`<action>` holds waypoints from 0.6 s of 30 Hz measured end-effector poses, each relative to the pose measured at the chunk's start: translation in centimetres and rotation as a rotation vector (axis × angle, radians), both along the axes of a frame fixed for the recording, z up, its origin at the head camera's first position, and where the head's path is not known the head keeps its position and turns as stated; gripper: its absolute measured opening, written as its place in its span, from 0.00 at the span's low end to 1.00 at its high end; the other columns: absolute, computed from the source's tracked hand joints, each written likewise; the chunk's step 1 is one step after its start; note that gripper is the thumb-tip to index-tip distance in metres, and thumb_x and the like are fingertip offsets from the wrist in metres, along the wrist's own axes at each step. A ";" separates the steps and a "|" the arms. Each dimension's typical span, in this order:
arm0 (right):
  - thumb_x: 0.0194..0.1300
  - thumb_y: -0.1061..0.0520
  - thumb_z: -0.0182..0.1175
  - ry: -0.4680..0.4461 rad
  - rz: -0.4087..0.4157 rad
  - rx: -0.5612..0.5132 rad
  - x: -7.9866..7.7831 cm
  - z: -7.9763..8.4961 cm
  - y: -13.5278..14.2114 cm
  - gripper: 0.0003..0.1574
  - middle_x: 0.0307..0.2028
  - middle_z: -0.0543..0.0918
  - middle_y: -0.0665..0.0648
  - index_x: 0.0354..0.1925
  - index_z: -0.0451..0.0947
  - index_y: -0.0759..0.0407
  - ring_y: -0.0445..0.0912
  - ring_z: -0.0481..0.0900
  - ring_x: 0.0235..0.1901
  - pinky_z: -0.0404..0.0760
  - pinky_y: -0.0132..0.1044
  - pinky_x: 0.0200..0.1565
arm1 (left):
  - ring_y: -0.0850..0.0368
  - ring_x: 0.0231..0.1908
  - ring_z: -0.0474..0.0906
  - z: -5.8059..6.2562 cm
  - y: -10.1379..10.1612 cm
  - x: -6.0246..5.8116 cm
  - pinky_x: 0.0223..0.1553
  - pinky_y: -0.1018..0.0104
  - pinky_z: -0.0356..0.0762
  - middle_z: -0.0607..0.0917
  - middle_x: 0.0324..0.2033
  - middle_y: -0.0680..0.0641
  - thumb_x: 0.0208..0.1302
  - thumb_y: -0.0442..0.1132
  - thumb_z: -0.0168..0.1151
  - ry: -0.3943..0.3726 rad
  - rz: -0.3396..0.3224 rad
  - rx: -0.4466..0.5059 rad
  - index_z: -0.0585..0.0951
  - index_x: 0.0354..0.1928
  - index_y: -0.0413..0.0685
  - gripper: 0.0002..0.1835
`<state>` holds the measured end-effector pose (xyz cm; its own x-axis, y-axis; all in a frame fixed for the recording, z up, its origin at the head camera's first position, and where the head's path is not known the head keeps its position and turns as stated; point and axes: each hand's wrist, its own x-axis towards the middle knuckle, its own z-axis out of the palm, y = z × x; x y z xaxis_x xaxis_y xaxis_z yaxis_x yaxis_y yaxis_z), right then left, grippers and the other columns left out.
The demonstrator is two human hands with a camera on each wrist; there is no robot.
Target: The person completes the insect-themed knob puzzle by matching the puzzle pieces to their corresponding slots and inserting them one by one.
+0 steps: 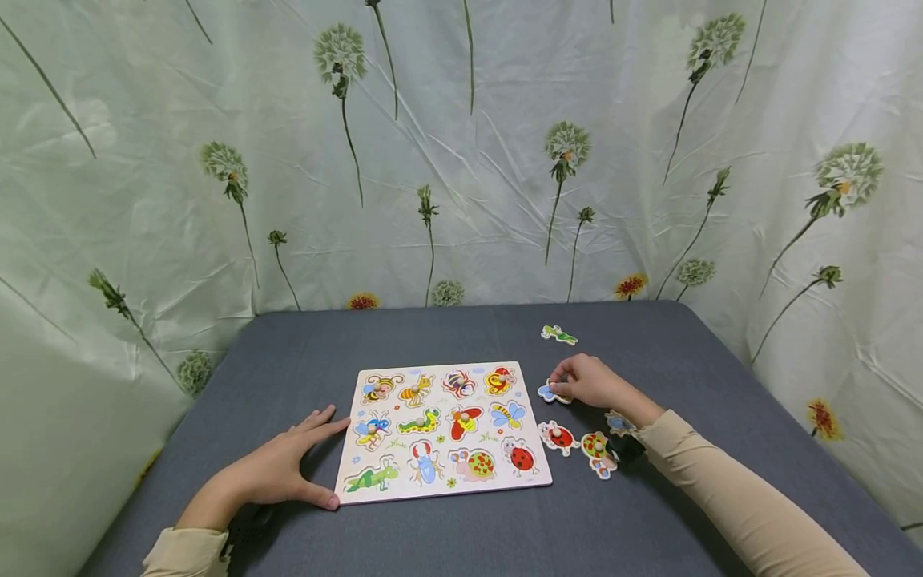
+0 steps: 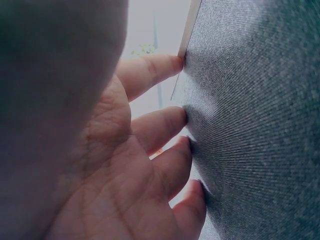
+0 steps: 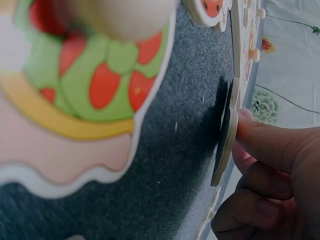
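A white wooden peg puzzle board (image 1: 447, 437) printed with insects lies on the table; several knobbed pieces sit in its upper rows. My left hand (image 1: 277, 465) rests at its left side with fingers spread, thumb at the near left corner and a fingertip (image 2: 175, 62) right at the edge. Just off the board's right edge, my right hand (image 1: 587, 381) pinches a blue puzzle piece (image 1: 546, 392). From the right wrist, that piece (image 3: 227, 137) shows edge-on, tilted over the cloth, its face mostly hidden.
Nearby lie a ladybug piece (image 1: 558, 437), a snail piece (image 1: 598, 454) and a bluish piece (image 1: 618, 422) partly covered by the right wrist. Farther back is a green grasshopper piece (image 1: 558, 335). A dark grey cloth covers the table (image 1: 433, 332); a flowered curtain (image 1: 490, 200) hangs behind.
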<state>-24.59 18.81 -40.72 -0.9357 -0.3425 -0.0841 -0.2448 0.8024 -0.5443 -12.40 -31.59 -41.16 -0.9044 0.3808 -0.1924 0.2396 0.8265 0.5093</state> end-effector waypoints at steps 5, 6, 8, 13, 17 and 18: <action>0.73 0.52 0.70 0.013 -0.015 0.010 -0.1 -0.1 0.0 0.10 0.17 0.70 0.47 0.42 0.90 0.58 0.41 0.67 0.20 0.65 0.34 0.28 | 0.21 0.82 0.49 0.1 0.0 0.1 0.72 0.16 0.54 0.55 0.84 0.30 0.44 0.61 0.88 -0.001 -0.001 0.003 0.64 0.84 0.56 0.65; 0.73 0.52 0.70 0.013 -0.018 0.011 -0.1 -0.1 0.0 0.11 0.17 0.70 0.47 0.41 0.90 0.58 0.41 0.66 0.20 0.65 0.34 0.28 | 0.21 0.82 0.49 0.0 0.0 0.1 0.72 0.16 0.54 0.55 0.84 0.30 0.44 0.61 0.88 0.000 -0.002 0.002 0.64 0.84 0.56 0.65; 0.73 0.51 0.71 0.012 -0.025 0.013 -0.1 -0.1 0.0 0.11 0.16 0.70 0.46 0.41 0.90 0.58 0.41 0.66 0.20 0.65 0.34 0.28 | 0.21 0.82 0.49 0.0 0.0 0.0 0.72 0.16 0.54 0.55 0.84 0.30 0.44 0.62 0.88 0.000 -0.001 0.001 0.64 0.84 0.56 0.65; 0.72 0.50 0.71 0.001 -0.036 0.020 -0.2 -0.1 -0.1 0.11 0.16 0.69 0.46 0.41 0.90 0.58 0.41 0.65 0.20 0.64 0.33 0.28 | 0.22 0.82 0.48 -0.1 -0.1 0.0 0.73 0.16 0.53 0.54 0.85 0.31 0.44 0.63 0.88 -0.005 0.003 0.003 0.64 0.84 0.56 0.66; 0.73 0.52 0.70 -0.013 -0.023 0.010 -0.3 0.0 0.0 0.11 0.16 0.68 0.45 0.42 0.91 0.59 0.40 0.64 0.20 0.64 0.33 0.28 | 0.21 0.82 0.48 -0.1 -0.1 0.0 0.73 0.16 0.53 0.54 0.84 0.31 0.44 0.62 0.88 0.006 -0.004 0.004 0.64 0.84 0.56 0.65; 0.73 0.52 0.70 -0.013 -0.016 0.007 -0.3 0.0 0.0 0.11 0.16 0.69 0.45 0.42 0.91 0.59 0.40 0.63 0.20 0.63 0.32 0.28 | 0.22 0.82 0.48 0.0 -0.1 0.1 0.73 0.16 0.53 0.54 0.85 0.31 0.44 0.62 0.88 0.005 -0.003 0.005 0.64 0.84 0.56 0.65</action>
